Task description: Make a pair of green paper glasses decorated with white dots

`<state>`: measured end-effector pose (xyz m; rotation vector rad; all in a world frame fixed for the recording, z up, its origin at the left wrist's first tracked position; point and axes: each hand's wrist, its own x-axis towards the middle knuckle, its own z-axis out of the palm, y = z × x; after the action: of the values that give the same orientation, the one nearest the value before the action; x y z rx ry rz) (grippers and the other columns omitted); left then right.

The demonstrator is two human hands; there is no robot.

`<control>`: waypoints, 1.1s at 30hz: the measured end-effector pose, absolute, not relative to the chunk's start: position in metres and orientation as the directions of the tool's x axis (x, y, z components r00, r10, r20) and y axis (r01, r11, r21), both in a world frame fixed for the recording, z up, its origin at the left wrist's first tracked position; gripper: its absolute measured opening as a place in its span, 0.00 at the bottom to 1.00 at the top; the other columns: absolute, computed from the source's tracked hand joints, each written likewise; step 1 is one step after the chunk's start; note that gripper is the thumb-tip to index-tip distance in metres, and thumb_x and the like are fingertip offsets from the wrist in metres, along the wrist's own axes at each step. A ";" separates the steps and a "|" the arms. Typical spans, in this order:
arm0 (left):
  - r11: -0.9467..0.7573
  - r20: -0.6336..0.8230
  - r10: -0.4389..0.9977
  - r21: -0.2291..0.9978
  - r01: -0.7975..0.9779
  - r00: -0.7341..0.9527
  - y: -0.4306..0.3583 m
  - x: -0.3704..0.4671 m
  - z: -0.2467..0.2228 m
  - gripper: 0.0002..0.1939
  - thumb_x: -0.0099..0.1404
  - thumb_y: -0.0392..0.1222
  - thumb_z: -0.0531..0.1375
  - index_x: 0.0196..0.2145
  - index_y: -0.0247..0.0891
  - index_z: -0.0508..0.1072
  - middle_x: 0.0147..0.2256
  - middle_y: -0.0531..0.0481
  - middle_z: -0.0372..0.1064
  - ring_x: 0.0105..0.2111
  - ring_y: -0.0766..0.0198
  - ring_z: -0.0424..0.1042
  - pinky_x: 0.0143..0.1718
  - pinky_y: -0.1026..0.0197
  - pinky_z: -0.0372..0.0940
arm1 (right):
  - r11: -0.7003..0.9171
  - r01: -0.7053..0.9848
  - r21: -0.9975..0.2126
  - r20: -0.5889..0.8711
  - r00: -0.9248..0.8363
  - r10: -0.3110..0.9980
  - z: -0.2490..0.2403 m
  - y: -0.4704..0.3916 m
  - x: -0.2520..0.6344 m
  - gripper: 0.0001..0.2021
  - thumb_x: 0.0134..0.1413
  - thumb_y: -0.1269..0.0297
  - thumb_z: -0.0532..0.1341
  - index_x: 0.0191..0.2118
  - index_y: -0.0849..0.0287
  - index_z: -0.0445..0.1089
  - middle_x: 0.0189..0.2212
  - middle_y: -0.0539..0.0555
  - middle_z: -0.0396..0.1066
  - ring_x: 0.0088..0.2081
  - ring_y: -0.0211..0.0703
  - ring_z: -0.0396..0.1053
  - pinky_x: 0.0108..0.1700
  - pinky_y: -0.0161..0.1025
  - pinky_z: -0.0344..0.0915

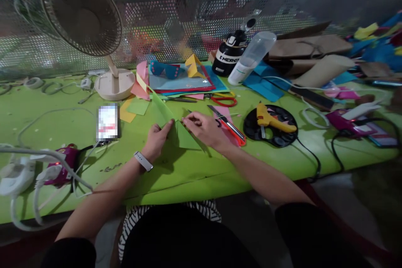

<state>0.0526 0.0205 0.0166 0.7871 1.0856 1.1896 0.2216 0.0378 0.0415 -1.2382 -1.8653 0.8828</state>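
Note:
A folded sheet of green paper [185, 137] stands tilted above the green table, between my two hands. My left hand [156, 141] pinches its left part between thumb and fingers. Thumb and fingertips of my right hand [201, 127] are pressed together at the paper's upper edge, near the middle crease. Under the right fingers something thin and dark shows, too small to make out. Just right of my right hand lie scissors with orange handles [240, 137], on a strip of pink paper [226, 113]. Behind the paper, red-handled scissors [223, 101] rest on the table.
A fan [115, 86] and a phone [107, 122] are at the left, with power strips [64, 163] and cables nearer. Behind are coloured sheets [179, 83], a black bottle [224, 56] and a clear bottle [251, 58]. A yellow glue gun [273, 120] lies on a black tray [284, 135] at the right.

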 end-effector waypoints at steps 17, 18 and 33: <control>0.206 -0.135 0.963 0.929 -0.309 0.235 0.012 0.042 0.019 0.18 0.51 0.42 0.72 0.40 0.34 0.78 0.40 0.44 0.78 0.36 0.61 0.77 0.42 0.57 0.70 | -0.121 0.093 -0.988 -0.149 -0.403 0.903 0.026 0.049 0.215 0.18 0.44 0.51 0.67 0.35 0.59 0.65 0.15 0.40 0.61 0.15 0.30 0.54 0.17 0.30 0.51; 0.220 -0.147 0.958 0.930 -0.296 0.248 0.011 0.041 0.019 0.18 0.51 0.43 0.72 0.40 0.34 0.79 0.41 0.44 0.78 0.36 0.60 0.77 0.43 0.57 0.70 | -0.136 0.078 -0.988 -0.155 -0.409 0.899 0.027 0.049 0.215 0.19 0.43 0.51 0.68 0.35 0.59 0.66 0.15 0.40 0.60 0.16 0.29 0.54 0.17 0.30 0.50; 0.428 -0.335 0.888 0.852 -0.302 0.315 0.010 0.032 0.018 0.19 0.49 0.42 0.73 0.39 0.33 0.79 0.35 0.44 0.79 0.29 0.63 0.76 0.36 0.60 0.71 | -0.108 -0.003 -0.994 -0.100 -0.344 0.934 0.029 0.043 0.210 0.19 0.41 0.49 0.70 0.26 0.59 0.67 0.17 0.44 0.63 0.18 0.31 0.59 0.21 0.33 0.59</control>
<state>0.0320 0.0098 0.0179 0.7652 0.9268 0.8929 0.2104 0.0434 0.0286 -1.0847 -1.3938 1.5565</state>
